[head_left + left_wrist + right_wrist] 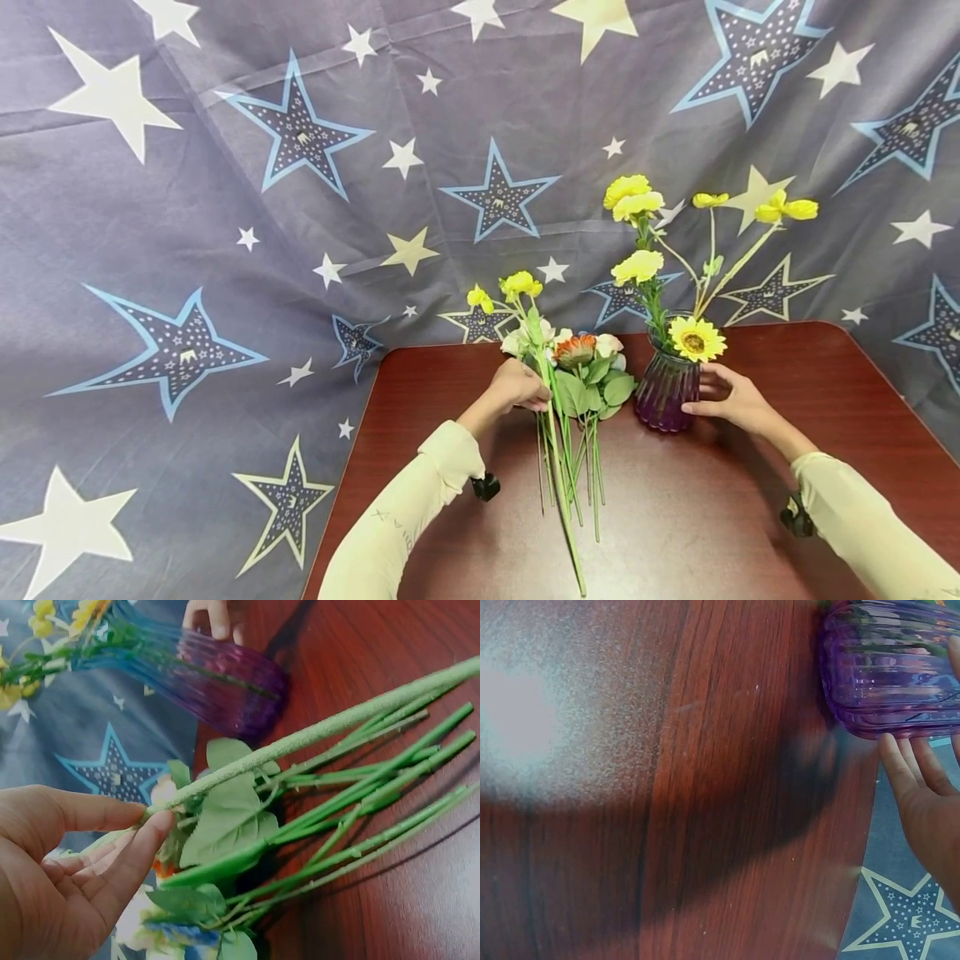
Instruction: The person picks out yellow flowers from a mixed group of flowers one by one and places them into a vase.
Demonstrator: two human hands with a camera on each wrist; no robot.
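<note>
My left hand (519, 385) pinches a long green flower stem (300, 739) between thumb and fingertips. Yellow blooms (521, 285) top this stem, and its lower end slants toward the front of the table. On the right stands a ribbed glass vase (666, 398), purple at the base and bluish higher up. It holds yellow flowers (636, 267) and a sunflower (697, 339). My right hand (738, 407) touches the vase's right side, fingers fairly straight, thumb toward the front; the right wrist view shows fingertips (887, 742) against the glass.
Beside the left hand lies a bunch of flowers with an orange bloom (576, 350), pale blooms, leaves (592, 387) and several green stems pointing forward. The reddish-brown table (675, 517) ends at a grey star-patterned cloth (405, 200) hanging behind.
</note>
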